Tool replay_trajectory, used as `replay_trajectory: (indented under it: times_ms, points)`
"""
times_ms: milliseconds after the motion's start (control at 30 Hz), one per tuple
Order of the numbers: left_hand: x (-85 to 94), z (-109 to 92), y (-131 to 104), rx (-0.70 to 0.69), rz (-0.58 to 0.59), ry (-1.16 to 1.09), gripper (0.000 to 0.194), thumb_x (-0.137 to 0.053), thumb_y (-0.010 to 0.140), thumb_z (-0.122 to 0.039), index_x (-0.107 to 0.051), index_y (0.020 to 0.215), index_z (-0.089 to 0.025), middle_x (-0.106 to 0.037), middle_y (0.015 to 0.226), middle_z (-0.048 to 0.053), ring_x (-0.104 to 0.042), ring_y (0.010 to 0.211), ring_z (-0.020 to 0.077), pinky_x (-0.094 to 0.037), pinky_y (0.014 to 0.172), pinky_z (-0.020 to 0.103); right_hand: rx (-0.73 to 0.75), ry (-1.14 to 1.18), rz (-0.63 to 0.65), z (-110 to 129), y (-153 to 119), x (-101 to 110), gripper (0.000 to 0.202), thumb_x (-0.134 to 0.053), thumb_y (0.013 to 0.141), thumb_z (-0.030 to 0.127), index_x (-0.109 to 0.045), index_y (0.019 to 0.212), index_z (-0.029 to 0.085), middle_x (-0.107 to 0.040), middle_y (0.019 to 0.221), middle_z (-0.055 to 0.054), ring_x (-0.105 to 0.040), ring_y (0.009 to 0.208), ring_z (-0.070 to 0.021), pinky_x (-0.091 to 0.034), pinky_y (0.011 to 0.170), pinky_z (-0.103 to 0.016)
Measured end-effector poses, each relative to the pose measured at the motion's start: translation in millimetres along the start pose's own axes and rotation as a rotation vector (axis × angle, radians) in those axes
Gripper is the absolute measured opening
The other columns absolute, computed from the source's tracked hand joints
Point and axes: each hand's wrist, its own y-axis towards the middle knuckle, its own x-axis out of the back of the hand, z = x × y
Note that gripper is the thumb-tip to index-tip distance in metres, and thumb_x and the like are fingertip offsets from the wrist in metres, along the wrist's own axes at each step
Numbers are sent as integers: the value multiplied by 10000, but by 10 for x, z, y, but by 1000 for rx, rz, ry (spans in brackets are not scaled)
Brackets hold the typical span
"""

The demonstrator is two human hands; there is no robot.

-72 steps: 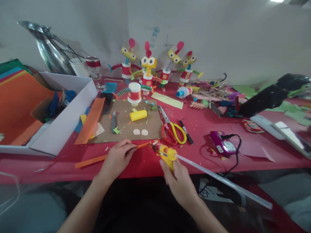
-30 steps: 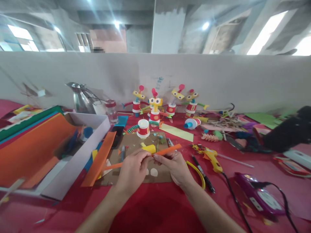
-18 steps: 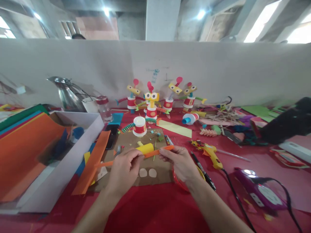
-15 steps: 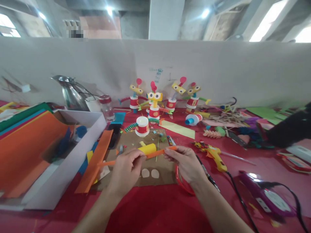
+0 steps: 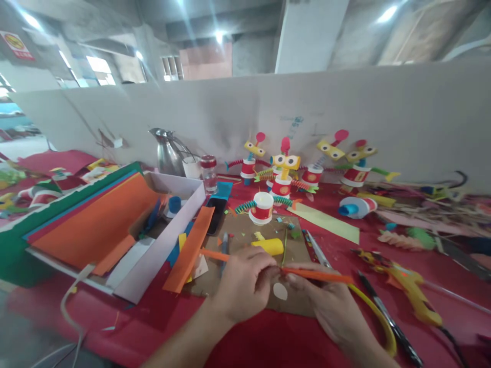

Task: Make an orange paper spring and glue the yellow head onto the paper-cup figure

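Note:
My left hand (image 5: 245, 283) is closed on a narrow orange paper strip (image 5: 320, 275), whose left end sticks out past the hand. The fingers of my right hand (image 5: 332, 301) pinch the same strip close by, and its other end points right. Just behind my hands a yellow paper roll (image 5: 272, 247) lies on the brown cardboard (image 5: 238, 225). One white paper oval (image 5: 280, 291) shows on the cardboard below my fingers. Farther back stands a red and white paper cup (image 5: 262, 209) with green spiral arms.
Several paper-cup figures (image 5: 282, 186) stand along the wall. A box (image 5: 169, 230) with orange sheets is at the left, beside a steel jug (image 5: 169, 153) and a jar (image 5: 209, 176). Scissors (image 5: 318, 249), a black pen (image 5: 387, 317) and a yellow glue gun (image 5: 416, 296) lie at the right.
The view has turned left, so the table's things appear farther right. My hands have come closer together along the strip, and the yellow roll now lies clear of my left hand.

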Motion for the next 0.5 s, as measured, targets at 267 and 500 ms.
replay_trajectory:
  times_ms: [267,500]
  points:
    - [-67,11,-25,-29,55,135,156,-482,898,-187,-621,827,-201,-650,759,48,-588,734,172,-436,672,302,-9,2,29,-14,7,-53,143,-785,665,329,-749,698,195,-686,602,-24,-596,556,-145,-480,504,-248]
    - [-6,77,6,-34,36,250,159,-471,902,-182,-597,806,-197,-651,763,27,-572,728,168,-399,660,292,-108,136,-56,70,76,91,185,-807,628,350,-749,685,184,-684,579,-14,-583,522,-105,-455,518,-216]
